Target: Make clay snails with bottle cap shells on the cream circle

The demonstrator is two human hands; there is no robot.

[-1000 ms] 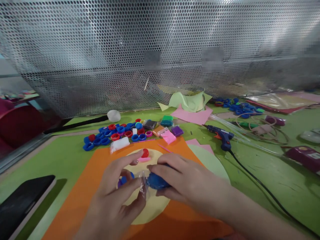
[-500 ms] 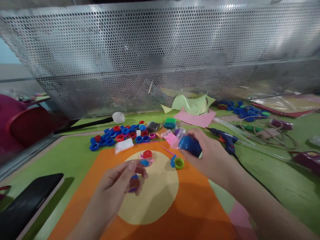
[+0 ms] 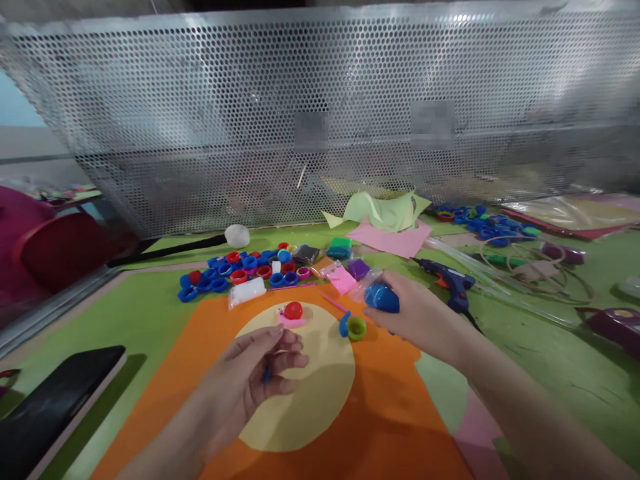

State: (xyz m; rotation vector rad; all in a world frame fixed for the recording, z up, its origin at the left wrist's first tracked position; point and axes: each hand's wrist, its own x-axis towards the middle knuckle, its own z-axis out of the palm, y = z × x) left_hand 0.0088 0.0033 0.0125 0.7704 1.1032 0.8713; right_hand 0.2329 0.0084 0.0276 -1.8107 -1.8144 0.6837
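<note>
My left hand (image 3: pixel 257 367) hovers over the pale yellow circle (image 3: pixel 310 413), fingers curled, with a small blue piece (image 3: pixel 267 375) partly hidden among them. A packet of blue modelling clay (image 3: pixel 383 297) in clear wrapping is gripped by my right hand (image 3: pixel 420 310) at the right side of the orange sheet (image 3: pixel 395 413). Just beyond my left fingertips lies a small snail-like figure, with a pink body (image 3: pixel 291 323) and a red round shell (image 3: pixel 293 310). A yellow-green bottle cap (image 3: pixel 357 328) touches a blue clay piece (image 3: pixel 344 325) on the circle's right edge.
Blue and red bottle caps (image 3: pixel 220 285) cluster behind the sheet, beside white (image 3: pixel 249 291), pink (image 3: pixel 342 279) and purple (image 3: pixel 359 269) clay packets. A glue gun (image 3: pixel 453 283) with its cord lies right. A black phone-like object (image 3: pixel 60 400) sits left; a perforated metal panel (image 3: pixel 250 133) stands behind.
The blue piece at my left fingertips is no longer visible there, and that hand's fingers have shifted. My right hand has turned and moved slightly right with the blue clay packet.
</note>
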